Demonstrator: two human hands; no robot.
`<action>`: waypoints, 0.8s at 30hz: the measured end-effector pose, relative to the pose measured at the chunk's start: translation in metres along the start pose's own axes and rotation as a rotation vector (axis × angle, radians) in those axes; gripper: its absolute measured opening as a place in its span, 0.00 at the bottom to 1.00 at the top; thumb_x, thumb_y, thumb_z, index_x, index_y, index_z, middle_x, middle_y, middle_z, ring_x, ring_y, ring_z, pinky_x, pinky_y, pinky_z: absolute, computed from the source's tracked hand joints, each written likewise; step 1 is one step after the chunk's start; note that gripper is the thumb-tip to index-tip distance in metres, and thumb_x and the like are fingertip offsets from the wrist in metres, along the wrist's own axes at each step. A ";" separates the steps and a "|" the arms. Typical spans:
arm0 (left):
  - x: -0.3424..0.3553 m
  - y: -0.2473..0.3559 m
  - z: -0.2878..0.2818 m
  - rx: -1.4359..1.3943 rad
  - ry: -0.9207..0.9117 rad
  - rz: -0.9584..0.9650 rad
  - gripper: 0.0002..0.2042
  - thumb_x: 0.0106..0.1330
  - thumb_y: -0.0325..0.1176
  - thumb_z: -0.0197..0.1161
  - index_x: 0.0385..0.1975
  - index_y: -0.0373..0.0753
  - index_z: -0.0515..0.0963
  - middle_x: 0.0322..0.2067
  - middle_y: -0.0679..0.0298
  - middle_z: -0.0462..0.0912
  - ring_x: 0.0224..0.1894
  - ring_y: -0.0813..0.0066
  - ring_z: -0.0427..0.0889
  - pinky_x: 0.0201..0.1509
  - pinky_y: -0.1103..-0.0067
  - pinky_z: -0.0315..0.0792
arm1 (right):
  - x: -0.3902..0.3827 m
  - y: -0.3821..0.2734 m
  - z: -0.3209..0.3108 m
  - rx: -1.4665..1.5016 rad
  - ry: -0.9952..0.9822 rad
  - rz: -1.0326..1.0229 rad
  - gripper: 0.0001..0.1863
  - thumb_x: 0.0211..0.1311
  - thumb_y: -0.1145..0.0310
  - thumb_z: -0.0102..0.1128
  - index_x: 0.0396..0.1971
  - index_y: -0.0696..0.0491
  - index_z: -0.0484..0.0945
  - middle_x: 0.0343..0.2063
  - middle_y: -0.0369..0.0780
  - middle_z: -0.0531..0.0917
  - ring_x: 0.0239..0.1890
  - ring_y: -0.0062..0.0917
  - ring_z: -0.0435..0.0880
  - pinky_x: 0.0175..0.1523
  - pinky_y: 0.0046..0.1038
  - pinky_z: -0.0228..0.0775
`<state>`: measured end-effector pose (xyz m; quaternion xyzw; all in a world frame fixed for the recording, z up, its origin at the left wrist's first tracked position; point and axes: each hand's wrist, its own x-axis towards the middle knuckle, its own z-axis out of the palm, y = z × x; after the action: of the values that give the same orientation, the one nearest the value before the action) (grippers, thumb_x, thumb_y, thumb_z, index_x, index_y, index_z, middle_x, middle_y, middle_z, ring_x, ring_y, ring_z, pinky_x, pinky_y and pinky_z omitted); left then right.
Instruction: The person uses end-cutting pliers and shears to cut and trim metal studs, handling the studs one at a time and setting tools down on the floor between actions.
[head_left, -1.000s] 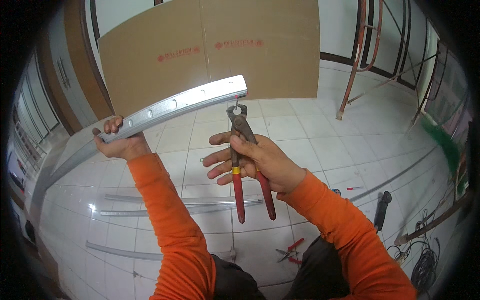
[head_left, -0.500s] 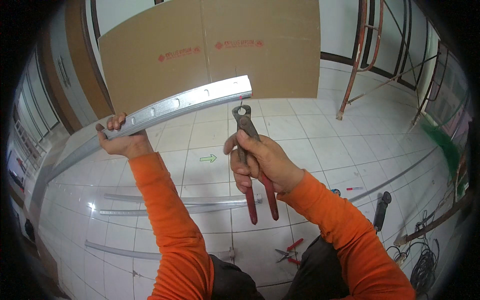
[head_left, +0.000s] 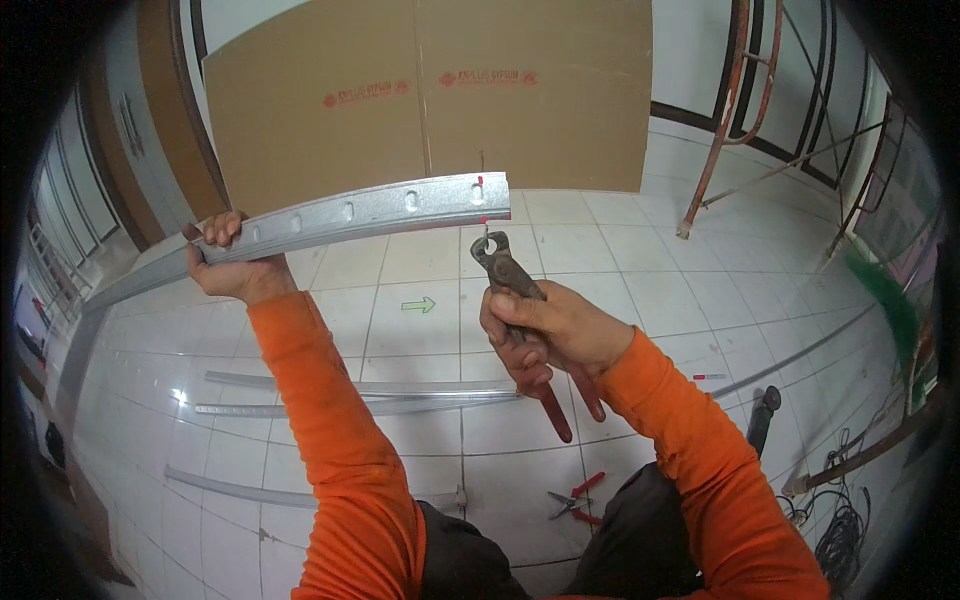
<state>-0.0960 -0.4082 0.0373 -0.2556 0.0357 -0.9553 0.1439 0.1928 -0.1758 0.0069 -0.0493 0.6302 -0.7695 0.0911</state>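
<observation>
My left hand (head_left: 240, 255) is closed round a long galvanized metal channel (head_left: 350, 210), holding it up at a slant. Red marks and a thin wire or nail show near the channel's right end, its tip sticking up above the top edge. In my right hand (head_left: 550, 325) is a pair of end-cutting pincers (head_left: 510, 270) with red handles, fingers wrapped round them. Their worn jaws point up, just below the channel's marked end, at the lower tip of that wire. Whether the jaws grip it is too small to tell.
More metal channels (head_left: 300, 390) lie on the tiled floor, with red-handled snips (head_left: 575, 500) near my knees. Large brown boards (head_left: 530, 130) lean at the back. A rusty scaffold frame (head_left: 715, 140) stands at the right, above a black cable (head_left: 840, 540) and green netting (head_left: 885, 290).
The channel's right end has dropped slightly and turned, showing its red-marked face. The pincers have moved down and tilted, their handles swinging right, and remain in my right hand.
</observation>
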 end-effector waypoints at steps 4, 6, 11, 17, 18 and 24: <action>-0.003 -0.003 0.003 0.057 0.050 -0.032 0.09 0.69 0.41 0.46 0.40 0.48 0.70 0.22 0.71 0.61 0.20 0.82 0.65 0.23 0.82 0.68 | -0.001 0.004 -0.006 0.038 0.005 0.033 0.24 0.69 0.44 0.55 0.27 0.51 0.67 0.13 0.30 0.64 0.14 0.18 0.64 0.21 0.24 0.62; -0.010 -0.009 0.009 0.075 0.052 -0.024 0.08 0.69 0.41 0.46 0.41 0.49 0.70 0.22 0.71 0.60 0.20 0.82 0.64 0.23 0.83 0.68 | 0.001 0.013 -0.018 0.072 -0.035 0.021 0.23 0.70 0.45 0.54 0.33 0.52 0.69 0.17 0.34 0.69 0.18 0.21 0.71 0.23 0.26 0.67; -0.014 -0.015 0.013 0.101 0.077 -0.044 0.08 0.69 0.42 0.46 0.43 0.52 0.70 0.22 0.71 0.59 0.19 0.83 0.64 0.23 0.83 0.68 | 0.005 0.019 -0.010 0.090 0.001 -0.072 0.31 0.72 0.46 0.49 0.61 0.57 0.66 0.41 0.53 0.81 0.42 0.38 0.86 0.44 0.36 0.82; -0.019 -0.024 0.003 0.200 0.055 -0.020 0.10 0.70 0.42 0.45 0.47 0.53 0.68 0.23 0.71 0.60 0.20 0.83 0.64 0.24 0.82 0.68 | 0.010 0.035 -0.020 0.127 -0.093 -0.112 0.39 0.74 0.44 0.40 0.72 0.59 0.48 0.61 0.60 0.70 0.59 0.48 0.77 0.60 0.47 0.73; -0.017 -0.024 -0.001 0.177 0.059 -0.041 0.10 0.70 0.42 0.45 0.47 0.52 0.68 0.23 0.71 0.60 0.20 0.83 0.64 0.24 0.81 0.68 | 0.008 0.033 -0.014 0.173 -0.036 -0.112 0.37 0.74 0.44 0.40 0.70 0.59 0.52 0.54 0.56 0.75 0.52 0.43 0.82 0.54 0.45 0.77; -0.010 -0.023 -0.007 0.136 0.015 -0.075 0.09 0.70 0.41 0.45 0.46 0.51 0.68 0.23 0.70 0.60 0.21 0.81 0.64 0.25 0.80 0.67 | -0.001 0.026 -0.015 0.166 0.032 -0.018 0.28 0.72 0.41 0.46 0.44 0.55 0.71 0.18 0.33 0.70 0.17 0.22 0.71 0.26 0.30 0.69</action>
<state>-0.0967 -0.3831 0.0300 -0.2390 -0.0378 -0.9622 0.1250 0.1924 -0.1658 -0.0215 -0.0347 0.5652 -0.8206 0.0779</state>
